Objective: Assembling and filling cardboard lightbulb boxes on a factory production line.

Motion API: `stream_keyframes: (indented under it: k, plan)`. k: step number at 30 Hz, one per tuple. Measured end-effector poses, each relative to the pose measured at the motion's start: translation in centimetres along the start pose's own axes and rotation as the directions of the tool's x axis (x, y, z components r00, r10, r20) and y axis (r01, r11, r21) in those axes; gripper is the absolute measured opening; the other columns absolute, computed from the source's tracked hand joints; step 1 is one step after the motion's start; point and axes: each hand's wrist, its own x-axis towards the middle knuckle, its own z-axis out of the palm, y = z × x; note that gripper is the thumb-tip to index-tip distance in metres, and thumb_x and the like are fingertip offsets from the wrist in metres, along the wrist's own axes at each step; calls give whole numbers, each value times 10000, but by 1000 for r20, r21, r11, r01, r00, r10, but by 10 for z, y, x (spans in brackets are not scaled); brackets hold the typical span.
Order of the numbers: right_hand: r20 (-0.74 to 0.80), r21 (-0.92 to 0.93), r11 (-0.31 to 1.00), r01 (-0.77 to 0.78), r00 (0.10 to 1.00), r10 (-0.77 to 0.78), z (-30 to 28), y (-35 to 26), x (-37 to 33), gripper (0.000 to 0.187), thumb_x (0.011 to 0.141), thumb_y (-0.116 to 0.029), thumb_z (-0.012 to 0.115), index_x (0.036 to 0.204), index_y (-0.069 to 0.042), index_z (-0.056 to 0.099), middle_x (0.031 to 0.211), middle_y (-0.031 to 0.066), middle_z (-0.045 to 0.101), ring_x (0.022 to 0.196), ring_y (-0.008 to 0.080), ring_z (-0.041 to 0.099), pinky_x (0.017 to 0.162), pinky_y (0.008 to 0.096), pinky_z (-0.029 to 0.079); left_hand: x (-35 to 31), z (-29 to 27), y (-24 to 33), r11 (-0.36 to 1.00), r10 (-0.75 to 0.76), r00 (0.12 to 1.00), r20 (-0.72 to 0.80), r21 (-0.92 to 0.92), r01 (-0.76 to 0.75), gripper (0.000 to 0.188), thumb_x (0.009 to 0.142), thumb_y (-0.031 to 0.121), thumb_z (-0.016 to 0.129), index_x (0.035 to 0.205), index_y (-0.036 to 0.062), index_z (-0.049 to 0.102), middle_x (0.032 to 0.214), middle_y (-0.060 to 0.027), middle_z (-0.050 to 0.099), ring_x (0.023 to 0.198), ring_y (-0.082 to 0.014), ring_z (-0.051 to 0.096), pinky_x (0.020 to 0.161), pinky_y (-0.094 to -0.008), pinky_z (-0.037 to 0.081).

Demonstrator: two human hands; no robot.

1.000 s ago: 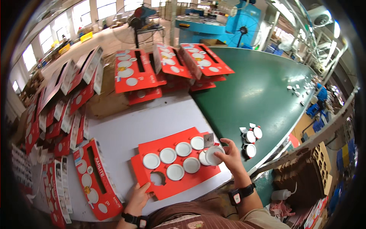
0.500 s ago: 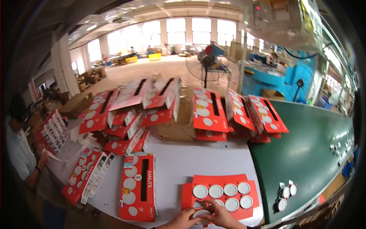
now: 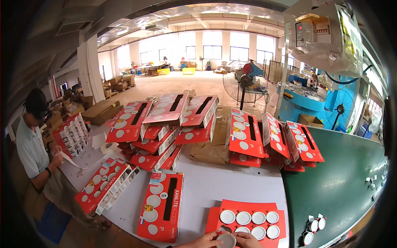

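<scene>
A flat red card tray (image 3: 248,206) with round holes lies on the grey table (image 3: 206,182) at the lower edge of the head view, most holes filled with white round discs (image 3: 243,217). Only the fingers of my left hand (image 3: 200,241) and my right hand (image 3: 248,239) show at the bottom rim. They meet on one white round disc (image 3: 227,240) at the tray's near edge, both touching it. The rest of both hands is cut off by the frame.
A closed red box (image 3: 159,206) lies left of the tray, another (image 3: 105,186) farther left. Stacks of red boxes (image 3: 173,124) fill the table's back. A green belt (image 3: 343,182) with several small round lamps (image 3: 313,225) runs on the right. A co-worker (image 3: 33,149) stands at left.
The view has tilted up, so the tray and hands slid to the bottom edge. My two hands have come together on one disc at the tray's near edge.
</scene>
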Motion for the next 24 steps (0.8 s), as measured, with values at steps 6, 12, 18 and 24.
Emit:
stream_keyframes:
  k: [6, 12, 18, 24]
  plan:
    - [-24, -411, 908, 81, 995, -99, 1, 13, 6, 373, 910, -173, 651, 1241, -3, 630, 1143, 63, 664, 1032, 153, 602, 877, 311, 490, -3, 9, 12, 990, -55, 997, 54, -127, 62, 501, 986, 67, 562, 1452, 110, 383, 1315, -56, 532, 1176, -186, 563, 928, -346, 528]
    - [10, -12, 999, 45, 999, -45, 3, 15, -2, 432, 900, -154, 669, 1293, 7, 593, 1163, 73, 664, 1059, 168, 606, 915, 315, 491, -11, 20, 27, 949, -89, 994, 66, -298, 104, 508, 980, 71, 571, 1449, 124, 381, 1296, -54, 549, 1142, -197, 594, 898, -341, 552]
    - [79, -71, 997, 36, 996, -30, 4, 22, -1, 431, 909, -146, 656, 1306, 6, 583, 1182, 92, 657, 1056, 182, 623, 873, 321, 532, -10, 16, 15, 923, -119, 989, 84, -358, 141, 454, 979, 73, 571, 1404, 129, 423, 1253, -45, 570, 1097, -195, 619, 879, -347, 566]
    - [-142, -103, 993, 52, 988, -66, 9, 45, 9, 246, 945, -125, 605, 1141, 6, 675, 960, 55, 691, 860, 133, 644, 757, 286, 538, -10, 20, 14, 895, -116, 991, 72, -425, 136, 436, 975, 66, 579, 1383, 127, 440, 1206, -40, 585, 1070, -185, 625, 857, -338, 567]
